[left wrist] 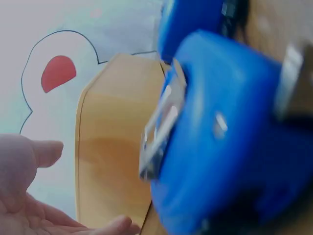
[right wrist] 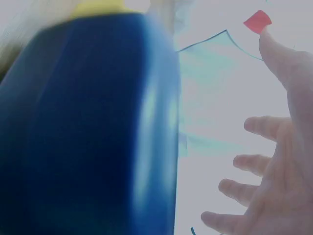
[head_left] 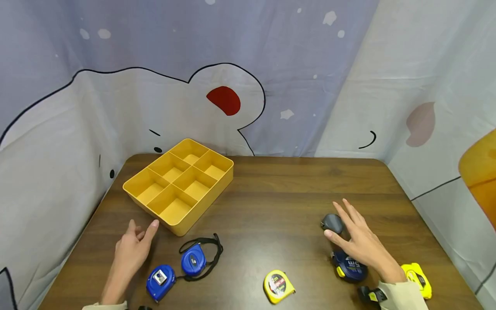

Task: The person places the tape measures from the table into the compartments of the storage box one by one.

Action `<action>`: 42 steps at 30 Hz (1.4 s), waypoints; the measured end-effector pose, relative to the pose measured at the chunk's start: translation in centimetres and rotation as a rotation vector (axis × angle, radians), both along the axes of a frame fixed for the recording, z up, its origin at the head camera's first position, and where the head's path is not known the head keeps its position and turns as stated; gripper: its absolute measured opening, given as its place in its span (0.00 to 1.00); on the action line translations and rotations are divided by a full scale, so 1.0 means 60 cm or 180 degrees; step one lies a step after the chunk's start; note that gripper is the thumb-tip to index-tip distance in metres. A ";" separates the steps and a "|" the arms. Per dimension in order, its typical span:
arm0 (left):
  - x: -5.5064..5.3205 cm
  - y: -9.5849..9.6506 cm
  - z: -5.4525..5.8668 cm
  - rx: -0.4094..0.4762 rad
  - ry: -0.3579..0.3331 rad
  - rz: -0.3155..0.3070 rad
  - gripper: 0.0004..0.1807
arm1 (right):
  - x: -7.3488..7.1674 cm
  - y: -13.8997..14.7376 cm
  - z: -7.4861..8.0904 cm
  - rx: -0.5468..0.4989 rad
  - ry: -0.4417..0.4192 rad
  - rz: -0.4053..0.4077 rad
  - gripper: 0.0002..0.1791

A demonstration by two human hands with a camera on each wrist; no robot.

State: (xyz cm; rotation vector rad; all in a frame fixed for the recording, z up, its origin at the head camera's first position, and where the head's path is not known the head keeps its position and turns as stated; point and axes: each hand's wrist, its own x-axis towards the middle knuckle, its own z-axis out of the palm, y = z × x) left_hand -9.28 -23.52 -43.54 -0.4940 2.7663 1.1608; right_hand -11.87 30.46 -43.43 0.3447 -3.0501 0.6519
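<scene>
My left hand (head_left: pixel 131 247), fingers relaxed and holding nothing, is by the near corner of a yellow six-compartment box (head_left: pixel 205 196). To its right lie a blue tape measure (head_left: pixel 160 282) with a metal clip and a second blue tape measure (head_left: pixel 193 260) with a black wrist strap. The clipped one looms large in the left wrist view. My right hand (head_left: pixel 362 243) spreads its fingers beside a dark grey tape measure (head_left: pixel 332 223), palm empty. Partly covered by this hand is a dark blue tape measure (head_left: pixel 350 267), which also fills the left side of the right wrist view.
A small yellow tape measure (head_left: pixel 277 286) lies at the front middle of the wooden table (head_left: pixel 263 206). Close to my right sleeve are another yellow tape measure (head_left: pixel 417 280) and a black-and-yellow object (head_left: pixel 373 296). A printed curtain (head_left: pixel 294 77) hangs behind the table.
</scene>
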 end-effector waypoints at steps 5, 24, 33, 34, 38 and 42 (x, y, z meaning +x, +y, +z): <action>-0.012 0.007 0.003 0.0097 -0.0141 0.0107 0.58 | -0.016 -0.022 0.006 -0.0460 -0.0073 0.0134 0.40; -0.042 0.051 0.012 0.0599 0.0244 0.0196 0.37 | -0.125 -0.171 0.050 -0.1364 -0.0334 0.0744 0.33; -0.058 0.056 0.018 0.0890 0.0441 0.0099 0.18 | -0.202 -0.225 0.033 -0.1926 -0.0801 0.0670 0.31; -0.061 0.056 0.019 0.0892 0.0458 0.0031 0.17 | -0.206 -0.231 0.031 -0.1977 -0.0839 0.0627 0.31; -0.069 0.055 0.020 0.0887 0.0469 -0.0180 0.13 | -0.217 -0.251 0.019 -0.2096 -0.0923 0.0584 0.31; -0.069 0.050 0.015 0.0924 0.0443 -0.0265 0.15 | -0.221 -0.269 0.006 -0.2069 -0.1007 0.0543 0.32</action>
